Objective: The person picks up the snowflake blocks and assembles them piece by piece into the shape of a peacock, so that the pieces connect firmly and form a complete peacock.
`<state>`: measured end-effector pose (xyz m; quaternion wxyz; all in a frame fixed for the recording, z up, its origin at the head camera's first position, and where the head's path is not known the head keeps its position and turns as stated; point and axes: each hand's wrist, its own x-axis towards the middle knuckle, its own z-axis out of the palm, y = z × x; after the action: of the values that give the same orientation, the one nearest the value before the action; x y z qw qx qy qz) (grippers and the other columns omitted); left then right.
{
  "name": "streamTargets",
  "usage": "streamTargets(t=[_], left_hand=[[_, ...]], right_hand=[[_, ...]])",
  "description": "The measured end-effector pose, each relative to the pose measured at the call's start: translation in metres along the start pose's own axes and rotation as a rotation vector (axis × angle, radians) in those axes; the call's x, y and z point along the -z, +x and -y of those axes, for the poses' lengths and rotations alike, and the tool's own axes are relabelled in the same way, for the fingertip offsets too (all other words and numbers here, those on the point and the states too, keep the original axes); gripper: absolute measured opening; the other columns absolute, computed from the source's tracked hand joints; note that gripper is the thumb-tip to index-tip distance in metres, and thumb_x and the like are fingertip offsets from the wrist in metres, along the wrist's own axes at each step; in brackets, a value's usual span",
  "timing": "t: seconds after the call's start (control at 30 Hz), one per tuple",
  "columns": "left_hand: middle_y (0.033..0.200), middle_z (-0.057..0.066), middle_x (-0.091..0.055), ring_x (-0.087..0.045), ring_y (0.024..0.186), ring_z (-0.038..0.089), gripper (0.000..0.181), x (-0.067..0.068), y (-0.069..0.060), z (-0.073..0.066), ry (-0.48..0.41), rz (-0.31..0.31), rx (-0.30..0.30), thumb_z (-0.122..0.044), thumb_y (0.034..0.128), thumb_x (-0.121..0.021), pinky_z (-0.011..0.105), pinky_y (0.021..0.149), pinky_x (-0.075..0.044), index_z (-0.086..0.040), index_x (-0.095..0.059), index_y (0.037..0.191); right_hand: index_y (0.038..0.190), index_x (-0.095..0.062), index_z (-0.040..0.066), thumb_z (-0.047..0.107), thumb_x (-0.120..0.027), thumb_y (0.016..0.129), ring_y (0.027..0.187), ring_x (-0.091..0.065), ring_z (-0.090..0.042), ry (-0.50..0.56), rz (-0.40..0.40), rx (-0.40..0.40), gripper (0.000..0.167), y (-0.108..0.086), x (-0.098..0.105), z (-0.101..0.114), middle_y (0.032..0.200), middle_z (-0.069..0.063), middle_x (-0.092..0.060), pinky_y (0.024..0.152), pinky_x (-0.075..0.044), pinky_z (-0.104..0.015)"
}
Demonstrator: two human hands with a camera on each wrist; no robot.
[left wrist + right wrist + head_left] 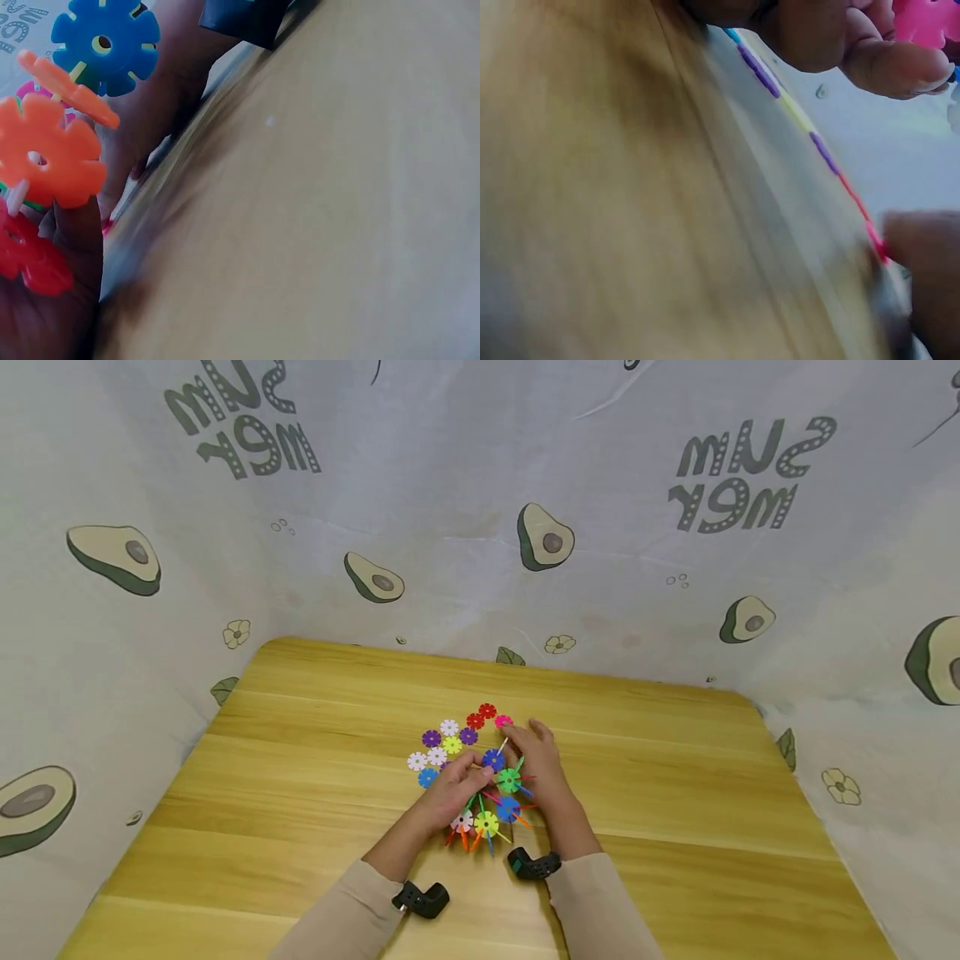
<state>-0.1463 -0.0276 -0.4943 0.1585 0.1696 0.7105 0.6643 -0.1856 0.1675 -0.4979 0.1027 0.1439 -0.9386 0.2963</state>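
Note:
My left hand (pixel 448 795) grips a cluster of joined, notched plastic discs, its thumb on a blue disc (pixel 492 760). Green (pixel 508 780), yellow (pixel 486 824) and other discs in the cluster have more discs slotted edge-on around them. In the left wrist view, orange (pixel 49 154), red (pixel 34 255) and blue discs (pixel 106 46) show close up. Beyond the cluster, my right hand (pixel 542 767) reaches forward, a fingertip touching a loose pink disc (pixel 503 721) on the table. That finger (pixel 930 262) and the flat pink disc (pixel 876 241) also appear in the right wrist view.
Loose discs lie flat on the wooden table (pixel 300 760) behind and left of the cluster: red (pixel 487 711), purple (pixel 431 738), white (pixel 417 762), yellow (pixel 452 745) and blue (pixel 427 777). A printed cloth (pixel 450 527) hangs behind the table and at its sides.

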Motion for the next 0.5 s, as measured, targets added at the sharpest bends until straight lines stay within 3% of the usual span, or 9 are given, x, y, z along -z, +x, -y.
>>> streamTargets(t=[0.13,0.27,0.4,0.5], left_hand=[[0.102,0.024,-0.072,-0.062,0.084,0.008,0.031,0.0006,-0.0006,0.0019,0.01,0.001,0.018,-0.026,0.1072,-0.047,0.027,0.082,-0.049,0.002,-0.053,0.119],[0.102,0.022,-0.073,-0.062,0.082,0.009,0.032,0.0002,-0.0014,0.0026,0.02,-0.004,0.029,-0.029,0.1068,-0.048,0.026,0.079,-0.049,0.0,-0.053,0.118],[0.101,0.022,-0.073,-0.061,0.08,0.009,0.033,-0.0009,-0.0009,0.0014,0.008,-0.002,0.021,-0.03,0.1067,-0.048,0.025,0.075,-0.049,0.0,-0.053,0.118],[0.099,0.02,-0.073,-0.06,0.077,0.009,0.032,-0.0012,0.0002,-0.001,0.009,-0.005,0.024,-0.03,0.1067,-0.048,0.024,0.073,-0.048,0.0,-0.053,0.118]], right_hand=[[0.115,-0.075,0.007,0.021,-0.074,0.094,0.131,-0.049,-0.04,0.055,-0.067,-0.132,0.024,-0.002,0.0003,-0.0034,0.116,-0.015,-0.073,0.109,-0.046,-0.058],[0.119,-0.073,0.006,0.026,-0.076,0.093,0.118,-0.048,-0.042,-0.042,-0.112,-0.16,0.033,-0.0039,0.0008,-0.0058,0.117,-0.02,-0.064,0.102,-0.044,-0.056],[0.122,-0.072,0.006,0.03,-0.073,0.095,0.116,-0.045,-0.043,-0.119,-0.09,-0.202,0.036,-0.0032,0.0027,-0.0043,0.121,-0.023,-0.059,0.1,-0.039,-0.056],[0.116,-0.071,0.005,0.028,-0.074,0.094,0.115,-0.046,-0.043,-0.087,-0.063,-0.226,0.031,-0.0015,0.0047,-0.0025,0.118,-0.022,-0.06,0.101,-0.039,-0.056]])
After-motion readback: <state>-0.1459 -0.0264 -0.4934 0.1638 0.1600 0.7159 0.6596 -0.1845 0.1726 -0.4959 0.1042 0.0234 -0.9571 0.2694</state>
